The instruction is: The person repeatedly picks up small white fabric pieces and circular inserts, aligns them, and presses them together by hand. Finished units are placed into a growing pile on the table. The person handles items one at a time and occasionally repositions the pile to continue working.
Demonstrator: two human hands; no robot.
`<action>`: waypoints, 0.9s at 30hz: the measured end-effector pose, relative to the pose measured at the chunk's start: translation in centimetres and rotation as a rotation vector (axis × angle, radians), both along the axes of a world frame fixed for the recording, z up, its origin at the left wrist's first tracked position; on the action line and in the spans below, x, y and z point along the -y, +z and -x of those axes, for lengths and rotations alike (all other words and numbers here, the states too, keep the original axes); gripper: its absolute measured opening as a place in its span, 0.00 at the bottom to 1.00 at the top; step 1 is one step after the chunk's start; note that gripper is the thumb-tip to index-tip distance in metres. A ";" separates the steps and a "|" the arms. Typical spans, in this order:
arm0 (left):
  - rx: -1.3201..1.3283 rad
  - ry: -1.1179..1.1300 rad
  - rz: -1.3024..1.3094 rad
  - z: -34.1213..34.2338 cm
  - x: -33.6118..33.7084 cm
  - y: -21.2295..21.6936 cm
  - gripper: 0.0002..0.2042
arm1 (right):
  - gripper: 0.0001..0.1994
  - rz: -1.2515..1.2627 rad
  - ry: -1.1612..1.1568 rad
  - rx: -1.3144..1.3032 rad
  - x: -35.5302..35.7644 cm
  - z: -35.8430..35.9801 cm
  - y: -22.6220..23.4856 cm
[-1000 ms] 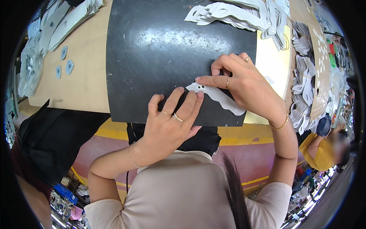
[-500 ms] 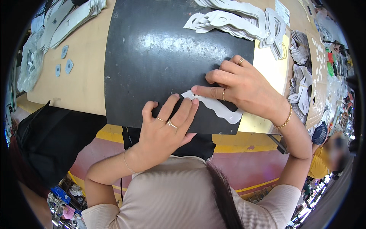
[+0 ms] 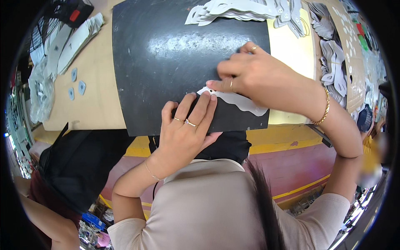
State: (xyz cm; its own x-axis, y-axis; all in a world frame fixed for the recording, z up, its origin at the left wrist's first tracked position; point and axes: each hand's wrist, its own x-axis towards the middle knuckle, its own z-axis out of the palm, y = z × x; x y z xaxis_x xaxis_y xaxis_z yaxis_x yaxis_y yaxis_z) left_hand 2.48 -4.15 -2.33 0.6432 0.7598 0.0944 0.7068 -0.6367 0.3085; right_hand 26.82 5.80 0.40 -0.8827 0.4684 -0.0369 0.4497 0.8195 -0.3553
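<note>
Both hands are pressing one white wavy cutout (image 3: pixel 243 102) flat at the near right of the black mat (image 3: pixel 166 62), left hand (image 3: pixel 187 129) fingertips down, right hand (image 3: pixel 254 75) pinning it. Looks early on, since a big pile of cutouts (image 3: pixel 241 10) is waiting at the far edge.

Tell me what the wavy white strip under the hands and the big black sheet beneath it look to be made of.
Wavy white cut-out strip: thin, matte, flat-lying sheet, probably synthetic leather or stiff fabric; the look leaves it open. Large black sheet: smooth with a soft sheen and blurred light reflections, likely rubber or plastic matting. The left hand and right hand press the strip flat.
</note>
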 end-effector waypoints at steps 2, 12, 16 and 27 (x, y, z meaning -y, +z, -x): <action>-0.017 -0.027 -0.023 -0.2 -0.3 0.4 0.38 | 0.23 0.007 -0.105 -0.029 0.6 -0.7 0.0; -0.001 -0.035 -0.017 0.0 -0.4 0.4 0.39 | 0.25 -0.092 -0.244 -0.088 3.6 0.1 -0.3; 0.156 0.013 0.117 0.5 -1.1 0.8 0.32 | 0.19 -0.006 -0.374 -0.091 3.8 0.6 0.7; 0.295 0.284 0.268 -0.1 -7.1 0.3 0.09 | 0.22 -0.257 -0.672 -0.141 11.4 4.6 -2.9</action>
